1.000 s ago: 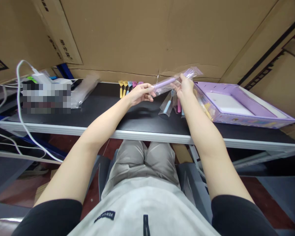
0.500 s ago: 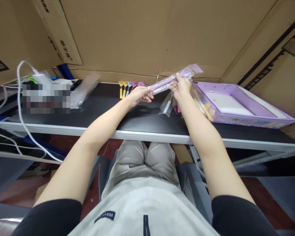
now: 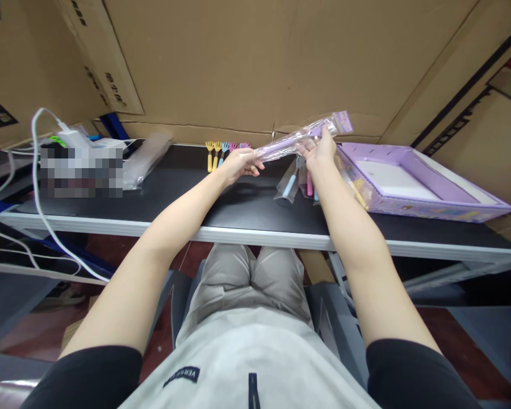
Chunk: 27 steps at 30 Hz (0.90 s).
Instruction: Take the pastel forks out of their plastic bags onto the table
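Both hands hold a long purple fork in a clear plastic sleeve point(image 3: 293, 139) above the black table point(image 3: 174, 199). My left hand point(image 3: 241, 162) pinches the sleeve's lower left end. My right hand point(image 3: 319, 150) grips it nearer the upper right end, fingers closed on the plastic. The sleeve slopes up to the right, its top near the cardboard wall.
Several small coloured forks point(image 3: 223, 150) lie in a row at the table's back. More sleeved pieces point(image 3: 292, 182) lie under my right hand. A purple tray box point(image 3: 409, 182) sits at the right. Clear bags point(image 3: 147, 156) and a white charger with cable point(image 3: 70, 136) are at the left.
The sleeved fork has risen slightly and tilted more steeply up to the right. My right hand has slid up along the sleeve; my left hand stays at the low end.
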Each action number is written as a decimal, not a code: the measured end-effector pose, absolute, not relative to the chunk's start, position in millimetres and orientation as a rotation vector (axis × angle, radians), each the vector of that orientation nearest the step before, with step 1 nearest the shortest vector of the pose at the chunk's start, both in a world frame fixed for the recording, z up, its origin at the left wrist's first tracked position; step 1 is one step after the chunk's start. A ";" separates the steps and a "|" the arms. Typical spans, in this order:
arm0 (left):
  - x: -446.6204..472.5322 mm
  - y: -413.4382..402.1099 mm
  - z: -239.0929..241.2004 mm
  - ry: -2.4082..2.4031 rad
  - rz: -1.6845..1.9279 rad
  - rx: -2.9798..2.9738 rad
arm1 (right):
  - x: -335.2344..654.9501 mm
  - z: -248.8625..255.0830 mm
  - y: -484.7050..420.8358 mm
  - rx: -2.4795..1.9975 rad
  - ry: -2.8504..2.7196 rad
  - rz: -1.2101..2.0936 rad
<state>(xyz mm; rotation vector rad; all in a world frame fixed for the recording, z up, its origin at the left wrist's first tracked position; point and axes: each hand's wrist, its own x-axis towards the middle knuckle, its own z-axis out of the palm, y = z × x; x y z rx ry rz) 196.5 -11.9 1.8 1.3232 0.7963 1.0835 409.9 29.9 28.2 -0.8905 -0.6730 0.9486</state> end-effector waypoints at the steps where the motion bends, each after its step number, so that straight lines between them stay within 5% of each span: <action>1: 196.0 -12.4 2.1 0.790 1.079 1.324 | 411.9 29.9 28.3 -0.884 -0.657 0.952; 27: 185.9 -10.5 -5.1 0.805 0.826 1.512 | 422.3 24.9 47.2 -0.895 -0.644 0.941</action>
